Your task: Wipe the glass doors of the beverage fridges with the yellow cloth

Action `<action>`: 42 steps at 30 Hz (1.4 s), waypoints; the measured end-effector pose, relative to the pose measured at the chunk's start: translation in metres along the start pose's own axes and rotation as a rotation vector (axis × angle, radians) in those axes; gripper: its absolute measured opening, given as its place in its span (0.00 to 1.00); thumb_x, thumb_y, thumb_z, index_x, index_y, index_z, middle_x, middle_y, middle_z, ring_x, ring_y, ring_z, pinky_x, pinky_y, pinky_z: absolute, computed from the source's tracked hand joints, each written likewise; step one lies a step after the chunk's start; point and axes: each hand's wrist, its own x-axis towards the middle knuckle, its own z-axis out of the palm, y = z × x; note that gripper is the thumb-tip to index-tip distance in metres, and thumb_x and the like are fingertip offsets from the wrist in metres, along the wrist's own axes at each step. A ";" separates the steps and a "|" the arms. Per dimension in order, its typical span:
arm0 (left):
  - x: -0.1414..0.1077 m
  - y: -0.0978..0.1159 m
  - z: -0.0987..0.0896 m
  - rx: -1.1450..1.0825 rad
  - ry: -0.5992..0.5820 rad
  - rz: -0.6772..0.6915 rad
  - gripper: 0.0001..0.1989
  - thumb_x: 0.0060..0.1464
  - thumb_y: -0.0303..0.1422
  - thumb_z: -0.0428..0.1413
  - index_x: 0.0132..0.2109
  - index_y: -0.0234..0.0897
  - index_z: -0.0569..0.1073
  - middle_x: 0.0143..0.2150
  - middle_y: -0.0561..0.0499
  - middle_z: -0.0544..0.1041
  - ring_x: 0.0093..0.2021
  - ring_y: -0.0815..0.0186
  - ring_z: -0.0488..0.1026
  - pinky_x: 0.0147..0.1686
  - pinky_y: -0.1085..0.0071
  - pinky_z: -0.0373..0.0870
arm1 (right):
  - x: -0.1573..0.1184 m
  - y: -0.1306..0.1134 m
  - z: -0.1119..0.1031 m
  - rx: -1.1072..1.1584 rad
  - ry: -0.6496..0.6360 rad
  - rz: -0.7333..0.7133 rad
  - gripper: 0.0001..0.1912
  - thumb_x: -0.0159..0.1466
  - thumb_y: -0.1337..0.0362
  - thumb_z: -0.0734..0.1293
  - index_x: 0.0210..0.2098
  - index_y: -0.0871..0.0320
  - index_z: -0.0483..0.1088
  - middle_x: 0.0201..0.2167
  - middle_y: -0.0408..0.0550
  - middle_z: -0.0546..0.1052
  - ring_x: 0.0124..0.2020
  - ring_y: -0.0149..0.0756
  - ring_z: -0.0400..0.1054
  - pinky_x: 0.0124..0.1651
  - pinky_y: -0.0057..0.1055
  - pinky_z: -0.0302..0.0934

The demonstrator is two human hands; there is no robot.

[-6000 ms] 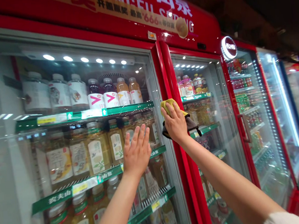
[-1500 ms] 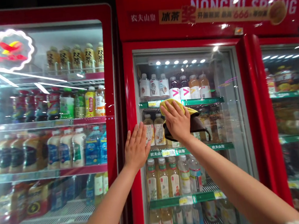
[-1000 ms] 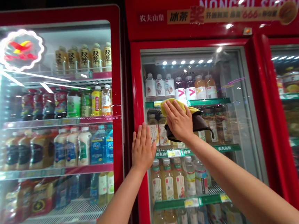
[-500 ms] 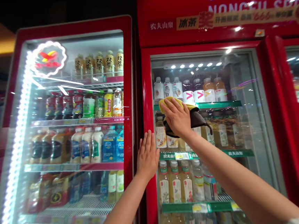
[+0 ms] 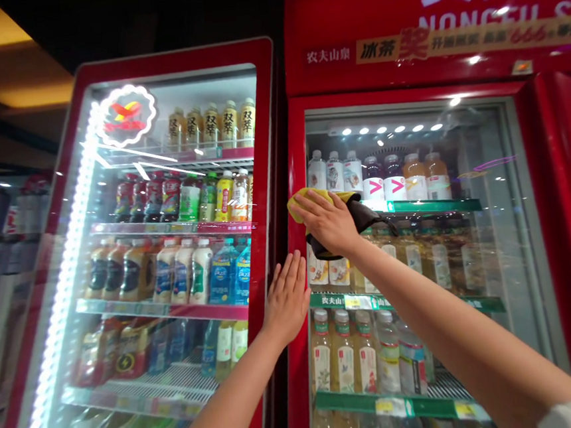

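Note:
My right hand (image 5: pixel 327 222) lies over a yellow and dark grey cloth (image 5: pixel 360 217), pressing it against the left part of a red-framed glass fridge door (image 5: pixel 460 152). The cloth's yellow edge overlaps the door's red frame (image 5: pixel 298 139), and its dark side hangs out to the right of the hand. Lower and to the left, my left hand (image 5: pixel 287 300) rests on the red frame with its palm flat and fingers stretched upward. It holds nothing.
Bottled drinks (image 5: pixel 350 351) stand on green-edged shelves behind the glass. Close by on the left is a second lit red fridge (image 5: pixel 266 109) full of bottles. A dark gap separates the two fridges. Another door's red edge (image 5: pixel 568 216) is on the right.
My right hand has slid the cloth left across the glass onto the frame. My left hand stays on the frame. The view has shifted, so the fridges appear farther right.

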 end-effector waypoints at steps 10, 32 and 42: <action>-0.018 -0.001 -0.010 -0.027 -0.039 -0.069 0.39 0.68 0.30 0.45 0.76 0.37 0.30 0.77 0.42 0.49 0.77 0.57 0.45 0.72 0.54 0.55 | -0.024 -0.015 0.006 0.036 -0.044 -0.111 0.23 0.75 0.60 0.54 0.66 0.41 0.64 0.70 0.34 0.64 0.73 0.39 0.52 0.75 0.47 0.39; -0.016 0.005 -0.021 -0.129 0.015 -0.213 0.37 0.68 0.29 0.44 0.76 0.38 0.33 0.77 0.40 0.48 0.77 0.56 0.42 0.73 0.50 0.53 | -0.057 -0.038 0.011 0.136 -0.068 -0.176 0.22 0.74 0.61 0.57 0.64 0.40 0.67 0.69 0.35 0.66 0.73 0.38 0.52 0.77 0.48 0.35; -0.026 0.010 -0.023 -0.098 -0.011 -0.201 0.37 0.68 0.29 0.45 0.76 0.37 0.36 0.76 0.39 0.53 0.76 0.55 0.47 0.71 0.51 0.57 | -0.116 -0.063 0.028 0.198 0.071 -0.288 0.20 0.72 0.62 0.62 0.62 0.42 0.69 0.66 0.38 0.71 0.69 0.37 0.61 0.76 0.47 0.39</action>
